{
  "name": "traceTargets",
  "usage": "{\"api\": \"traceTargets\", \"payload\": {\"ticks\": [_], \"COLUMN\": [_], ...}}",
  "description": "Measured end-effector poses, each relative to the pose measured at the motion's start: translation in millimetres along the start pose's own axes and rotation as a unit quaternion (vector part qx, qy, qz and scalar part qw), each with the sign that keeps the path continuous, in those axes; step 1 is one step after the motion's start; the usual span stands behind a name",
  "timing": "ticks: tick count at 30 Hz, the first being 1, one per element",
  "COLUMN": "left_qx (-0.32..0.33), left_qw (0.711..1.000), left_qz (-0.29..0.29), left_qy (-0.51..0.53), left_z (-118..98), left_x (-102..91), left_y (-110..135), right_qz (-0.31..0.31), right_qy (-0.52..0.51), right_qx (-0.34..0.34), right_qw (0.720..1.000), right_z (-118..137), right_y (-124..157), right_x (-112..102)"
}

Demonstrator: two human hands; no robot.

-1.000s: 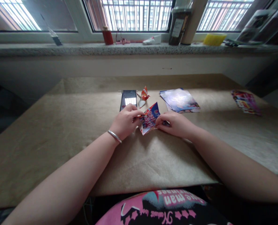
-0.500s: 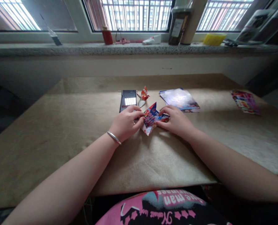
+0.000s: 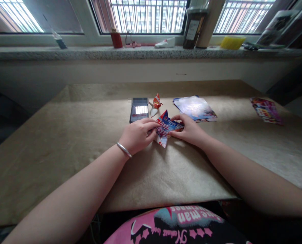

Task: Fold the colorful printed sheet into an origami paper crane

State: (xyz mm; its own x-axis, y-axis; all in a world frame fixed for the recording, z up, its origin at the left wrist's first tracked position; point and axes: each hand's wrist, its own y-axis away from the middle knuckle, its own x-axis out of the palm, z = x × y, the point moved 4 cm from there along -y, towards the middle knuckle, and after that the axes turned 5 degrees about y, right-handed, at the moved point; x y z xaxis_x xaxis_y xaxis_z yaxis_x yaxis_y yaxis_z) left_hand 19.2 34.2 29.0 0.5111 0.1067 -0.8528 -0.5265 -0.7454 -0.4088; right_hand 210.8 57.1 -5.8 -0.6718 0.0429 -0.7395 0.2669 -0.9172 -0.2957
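Note:
A partly folded piece of printed red, blue and white paper (image 3: 165, 128) rests on the tan table (image 3: 64, 142) between my hands. My left hand (image 3: 138, 135), with a silver bangle on the wrist, pinches the paper's left side with closed fingers. My right hand (image 3: 188, 130) grips its right side, fingers curled over the top edge. A pointed flap hangs down toward me between the two hands.
Just beyond my hands lie a phone (image 3: 139, 110) with a lit screen, a small folded red paper figure (image 3: 156, 102) and a stack of printed sheets (image 3: 195, 108). Another printed sheet (image 3: 267, 110) lies far right. The windowsill (image 3: 89, 52) holds a red cup, bottles and other items.
The paper has been folded narrower and more compact. My right hand has moved up and closer over the paper's right edge; my left hand has stayed put, fingers shifting slightly.

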Motion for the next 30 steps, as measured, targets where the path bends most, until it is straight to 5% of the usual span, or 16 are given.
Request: {"api": "traceTargets", "payload": {"ticks": [14,30], "left_qx": [-0.026,-0.016], "left_qw": [0.999,0.998], "left_qz": [0.003,-0.001], "left_qy": [0.033,0.061], "left_z": [5.6,6.4], "left_x": [3.2,4.9], "left_y": [-0.5,-1.6], "right_qz": [0.014,0.015], "right_qy": [-0.157,-0.133], "right_qx": [0.037,0.007], "right_qw": [0.987,0.991], "right_z": [3.4,11.0], "right_y": [0.2,1.2], "right_x": [4.3,3.8]}}
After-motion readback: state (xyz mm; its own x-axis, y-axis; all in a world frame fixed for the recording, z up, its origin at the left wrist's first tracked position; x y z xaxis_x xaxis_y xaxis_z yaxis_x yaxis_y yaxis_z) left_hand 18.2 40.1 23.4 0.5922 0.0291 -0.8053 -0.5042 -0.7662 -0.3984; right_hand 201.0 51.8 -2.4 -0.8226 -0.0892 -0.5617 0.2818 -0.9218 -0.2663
